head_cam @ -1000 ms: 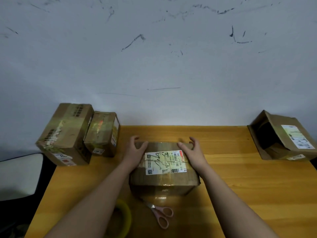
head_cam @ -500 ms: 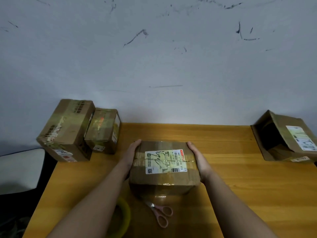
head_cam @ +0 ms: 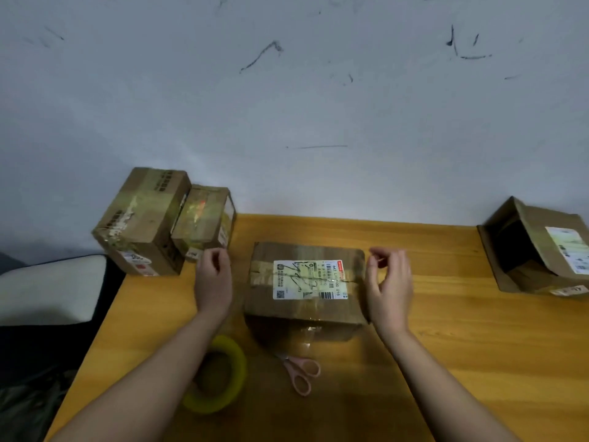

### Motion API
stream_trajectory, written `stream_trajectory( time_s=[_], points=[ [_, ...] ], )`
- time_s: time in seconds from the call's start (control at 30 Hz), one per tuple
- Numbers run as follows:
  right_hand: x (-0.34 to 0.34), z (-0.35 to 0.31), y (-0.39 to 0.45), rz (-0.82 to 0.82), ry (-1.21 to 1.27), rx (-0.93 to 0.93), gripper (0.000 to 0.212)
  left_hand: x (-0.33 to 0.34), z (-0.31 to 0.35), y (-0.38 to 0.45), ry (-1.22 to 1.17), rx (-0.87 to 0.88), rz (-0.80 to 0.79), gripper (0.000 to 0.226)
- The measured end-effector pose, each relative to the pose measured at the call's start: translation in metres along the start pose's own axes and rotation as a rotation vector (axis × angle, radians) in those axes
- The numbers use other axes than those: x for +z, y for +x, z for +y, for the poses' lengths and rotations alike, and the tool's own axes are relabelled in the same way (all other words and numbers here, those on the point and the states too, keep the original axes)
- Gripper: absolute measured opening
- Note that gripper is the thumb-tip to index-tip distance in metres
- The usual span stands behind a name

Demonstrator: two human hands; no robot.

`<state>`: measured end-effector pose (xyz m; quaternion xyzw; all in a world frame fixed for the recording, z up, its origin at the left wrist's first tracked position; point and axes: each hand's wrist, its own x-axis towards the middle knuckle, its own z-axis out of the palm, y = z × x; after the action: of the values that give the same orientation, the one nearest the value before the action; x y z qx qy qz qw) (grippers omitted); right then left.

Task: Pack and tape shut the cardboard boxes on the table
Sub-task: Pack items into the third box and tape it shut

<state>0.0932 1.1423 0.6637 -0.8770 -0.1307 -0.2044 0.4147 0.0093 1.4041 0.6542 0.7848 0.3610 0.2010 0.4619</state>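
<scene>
Sitting far left, touching: two taped boxes (head_cam: 143, 221). Hovering just beside the center box (head_cam: 306, 282), apart from it: left hand (head_cam: 214, 279), loosely curled, holding nothing. Lying nearer w/ tape roll (head_cam: 216, 374) & scissors (head_cam: 301, 371). Hovering opposite: right hand (head_cam: 390, 282), fingers half-bent, empty. Waiting far right: open box (head_cam: 538, 247). Probably checking seams next; pressing tape flat before swapping boxes.

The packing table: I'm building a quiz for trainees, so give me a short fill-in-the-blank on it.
1. The scissors have ____ handles.
2. The tape roll lies under the ____ forearm.
3. The labelled box sits between both hands, touched by ____ of them.
4. The open box stands at the table's ____ edge.

Missing: pink; left; neither; right
</scene>
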Motion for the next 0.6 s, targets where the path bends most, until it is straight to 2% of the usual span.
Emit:
stream_trajectory(
  time_s=[0.1,0.17,0.2,0.27,0.33,0.4,0.43,0.5,0.6],
  points=[
    [-0.007,-0.021,-0.051,-0.347,0.059,-0.456,0.015,-0.018,-0.027,-0.042,0.224,0.073,-0.089,0.016],
    [0.000,-0.025,-0.087,-0.614,0.009,-0.635,0.013,-0.028,-0.044,-0.069,0.407,0.148,-0.173,0.014],
    [0.007,-0.024,-0.104,-0.747,-0.048,-0.653,0.020,-0.032,-0.050,-0.080,0.488,0.192,-0.219,0.014],
    [0.025,-0.021,-0.130,-0.994,-0.278,-0.525,0.044,-0.040,-0.066,-0.097,0.687,0.219,-0.346,0.017],
    [0.034,-0.020,-0.145,-1.184,-0.530,-0.319,0.064,-0.047,-0.079,-0.108,0.948,0.191,-0.498,0.048],
    [0.041,-0.021,-0.152,-1.203,-0.647,-0.218,0.073,-0.054,-0.089,-0.115,1.168,0.227,-0.642,0.077],
    [0.045,-0.021,-0.156,-1.171,-0.653,-0.194,0.071,-0.058,-0.092,-0.117,1.253,0.260,-0.700,0.083],
    [0.050,-0.024,-0.163,-1.112,-0.641,-0.147,0.059,-0.062,-0.099,-0.118,1.373,0.346,-0.780,0.076],
    [0.058,-0.025,-0.180,-0.996,-0.557,-0.136,0.042,-0.065,-0.110,-0.113,1.399,0.436,-0.818,0.052]
  ],
)
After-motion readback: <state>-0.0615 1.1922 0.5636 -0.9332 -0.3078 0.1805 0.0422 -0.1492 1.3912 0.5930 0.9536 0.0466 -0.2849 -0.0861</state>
